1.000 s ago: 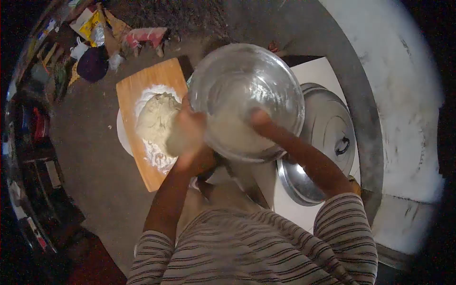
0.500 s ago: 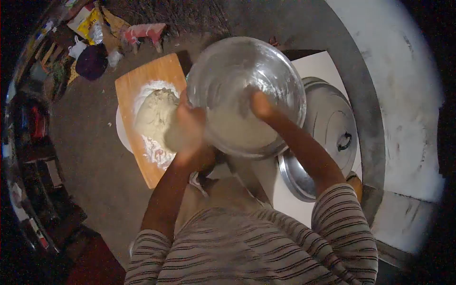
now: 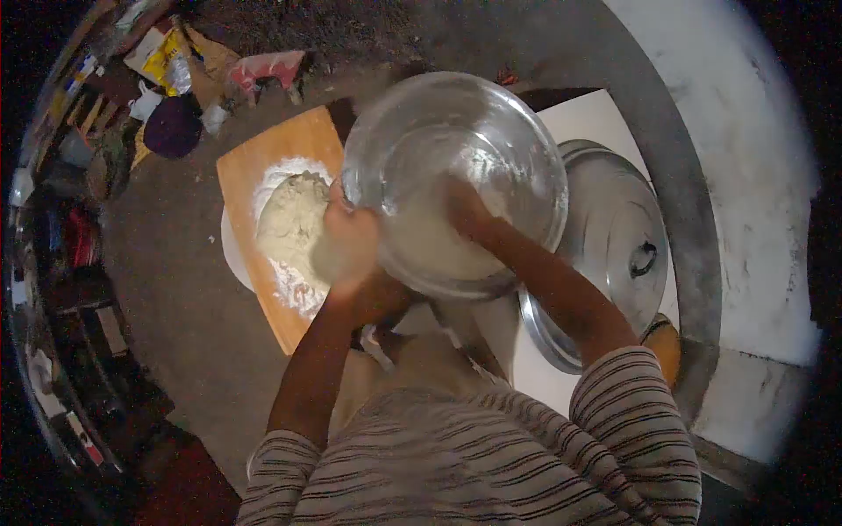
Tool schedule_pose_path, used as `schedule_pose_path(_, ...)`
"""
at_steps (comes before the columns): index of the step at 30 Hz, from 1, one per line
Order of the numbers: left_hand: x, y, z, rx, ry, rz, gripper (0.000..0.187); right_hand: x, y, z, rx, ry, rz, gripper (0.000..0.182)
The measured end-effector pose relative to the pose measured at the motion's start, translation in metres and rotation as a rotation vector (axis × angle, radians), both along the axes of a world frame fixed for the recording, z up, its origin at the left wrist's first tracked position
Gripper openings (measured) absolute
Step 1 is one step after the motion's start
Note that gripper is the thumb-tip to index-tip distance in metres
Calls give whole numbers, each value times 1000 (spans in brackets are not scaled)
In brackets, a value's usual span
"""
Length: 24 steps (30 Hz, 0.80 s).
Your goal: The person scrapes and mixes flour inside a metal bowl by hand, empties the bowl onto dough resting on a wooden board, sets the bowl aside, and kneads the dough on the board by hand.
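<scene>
A large shiny metal bowl (image 3: 412, 145) is tipped toward me, with a whitish film over its inner wall. My left hand (image 3: 353, 237) grips its left rim, fingers closed around the edge. Inside the bowl, my right hand (image 3: 467, 210) is at the inner surface; its fingers are smeared by motion. Left of the bowl, a big lump of pale dough (image 3: 291, 219) rests on a wooden board (image 3: 241, 175), with white flour (image 3: 298, 294) spread around it.
A domed metal lid (image 3: 614, 228) lies on a white surface (image 3: 544, 386) to the right. A small red stool (image 3: 267, 70) stands behind the board, near a dark round item (image 3: 171, 127) and several bags. A pale ledge (image 3: 745, 219) runs along the right.
My right hand has moved slightly down and left inside the bowl. The left hand keeps its hold on the rim, and the whole view has shifted a little.
</scene>
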<state>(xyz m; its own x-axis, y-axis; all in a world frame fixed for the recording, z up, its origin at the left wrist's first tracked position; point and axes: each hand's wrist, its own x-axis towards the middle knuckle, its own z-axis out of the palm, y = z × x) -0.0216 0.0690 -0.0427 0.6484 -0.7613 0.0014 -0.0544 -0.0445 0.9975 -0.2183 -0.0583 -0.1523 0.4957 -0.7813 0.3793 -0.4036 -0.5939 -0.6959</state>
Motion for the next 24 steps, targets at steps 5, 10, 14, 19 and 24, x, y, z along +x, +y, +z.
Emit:
schedule_pose_path(5,-2,-1,18,80,34,34,50,-26,-5,37,-165,972,536,35)
schedule_pose_path(10,4,0,2,-52,-50,-16,50,-4,-2,47,157,434,196,34)
schedule_pose_path(14,-6,4,35,37,-113,28,48,-12,17,42,-206,474,366,32)
schedule_pose_path(19,3,-2,-15,-32,-80,8,49,43,-3,161,935,294,-66,33)
schedule_pose_path(24,-4,-3,19,-3,-139,92,52,-7,16,31,200,473,200,32)
